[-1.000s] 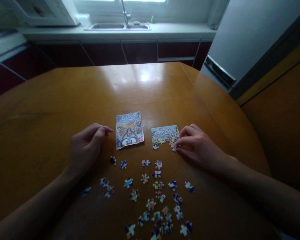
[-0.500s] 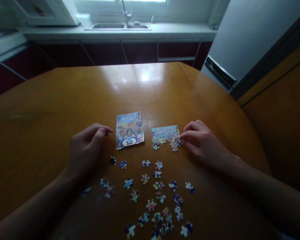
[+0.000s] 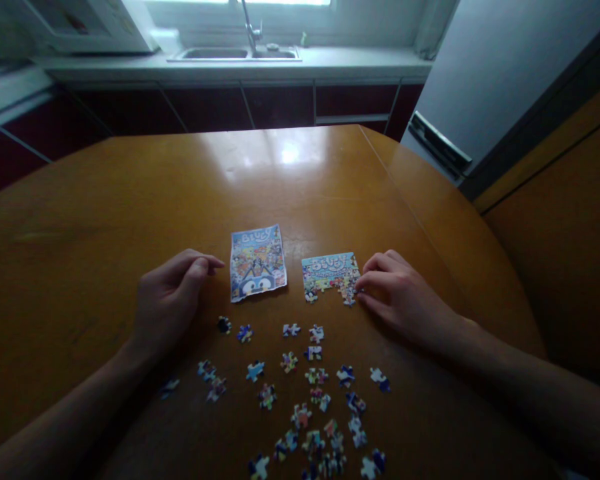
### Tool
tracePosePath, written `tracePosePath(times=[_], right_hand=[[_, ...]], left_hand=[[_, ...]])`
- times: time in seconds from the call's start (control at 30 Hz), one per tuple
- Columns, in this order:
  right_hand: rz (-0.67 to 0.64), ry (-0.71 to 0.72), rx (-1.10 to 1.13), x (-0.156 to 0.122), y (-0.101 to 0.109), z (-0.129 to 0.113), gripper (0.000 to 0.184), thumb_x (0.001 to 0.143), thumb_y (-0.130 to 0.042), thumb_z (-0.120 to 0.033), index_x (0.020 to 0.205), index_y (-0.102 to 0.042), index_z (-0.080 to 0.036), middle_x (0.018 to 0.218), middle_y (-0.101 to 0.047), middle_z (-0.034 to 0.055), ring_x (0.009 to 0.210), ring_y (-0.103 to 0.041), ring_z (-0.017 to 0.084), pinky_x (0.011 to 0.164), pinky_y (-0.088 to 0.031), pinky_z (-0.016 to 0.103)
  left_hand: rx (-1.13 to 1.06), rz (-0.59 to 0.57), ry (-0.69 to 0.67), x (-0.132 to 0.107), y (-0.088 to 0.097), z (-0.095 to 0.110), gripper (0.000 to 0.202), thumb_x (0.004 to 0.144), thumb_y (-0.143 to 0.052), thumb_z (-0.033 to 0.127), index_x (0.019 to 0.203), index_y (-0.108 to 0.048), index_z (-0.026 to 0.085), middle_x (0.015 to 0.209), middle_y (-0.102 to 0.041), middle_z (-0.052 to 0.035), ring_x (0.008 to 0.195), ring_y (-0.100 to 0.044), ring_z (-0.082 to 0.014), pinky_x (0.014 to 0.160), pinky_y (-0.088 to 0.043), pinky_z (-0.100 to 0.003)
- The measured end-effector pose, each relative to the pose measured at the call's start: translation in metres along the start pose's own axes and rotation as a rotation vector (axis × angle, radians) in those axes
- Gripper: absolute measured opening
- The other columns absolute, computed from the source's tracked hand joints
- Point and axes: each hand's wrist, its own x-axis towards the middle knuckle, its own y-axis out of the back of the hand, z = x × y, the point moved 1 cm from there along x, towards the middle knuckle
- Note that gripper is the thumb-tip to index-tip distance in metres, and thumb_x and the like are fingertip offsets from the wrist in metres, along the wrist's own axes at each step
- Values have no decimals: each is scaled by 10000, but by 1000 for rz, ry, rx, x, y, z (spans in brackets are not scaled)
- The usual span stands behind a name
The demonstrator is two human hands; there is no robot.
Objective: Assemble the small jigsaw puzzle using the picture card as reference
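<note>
My left hand [image 3: 173, 287] rests on the table left of a printed picture sheet [image 3: 258, 263]. Its forefinger points towards the sheet without touching it, the other fingers curl loosely, and nothing shows in it. To the right of the sheet lies a partly joined jigsaw puzzle [image 3: 330, 267], its upper rows together and its lower edge uneven with a gap. The thumb and fingers of my right hand [image 3: 395, 283] pinch at the puzzle's lower right edge, on a small puzzle piece [image 3: 350, 293] there. The fingertips partly cover that edge.
Many loose puzzle pieces [image 3: 317, 377] are scattered over the near part of the wooden table [image 3: 180, 180]. Some lie close to my left forearm. Beyond the table stand a counter with a sink [image 3: 215, 55] and, at the right, a fridge [image 3: 500, 73].
My right hand has shifted slightly down along the puzzle's right edge, its fingertips now closer to the lower corner. My left hand stays nearly in place. The view has tilted very slightly.
</note>
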Motion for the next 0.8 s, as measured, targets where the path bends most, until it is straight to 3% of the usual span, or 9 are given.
tracePosePath(times=[0.3,0.53,0.8], right_hand=[[-50,83,22,0,-4,-3,238,901,-555,-97,932,-752,-227,956,-591,75,942,-490,222,812,-446,373],[78,103,94,0,-2,-2,308,839,-519,24,915,-739,-178,976,-591,81,957,-497,207,836,-453,356],[-19,114,99,2,-6,-2,369,813,-496,43,912,-748,-208,992,-593,78,976,-492,219,846,-462,378]], left_hand=[[-6,1,-7,1,1,1,273,923,-518,334,770,-701,202,780,-672,5,758,-614,-149,710,-441,-271],[-6,5,-5,0,1,-2,272,925,-519,333,773,-706,208,791,-683,3,764,-621,-150,722,-441,-274],[-9,1,0,1,1,4,269,910,-518,333,757,-699,205,774,-668,6,754,-617,-158,721,-443,-278]])
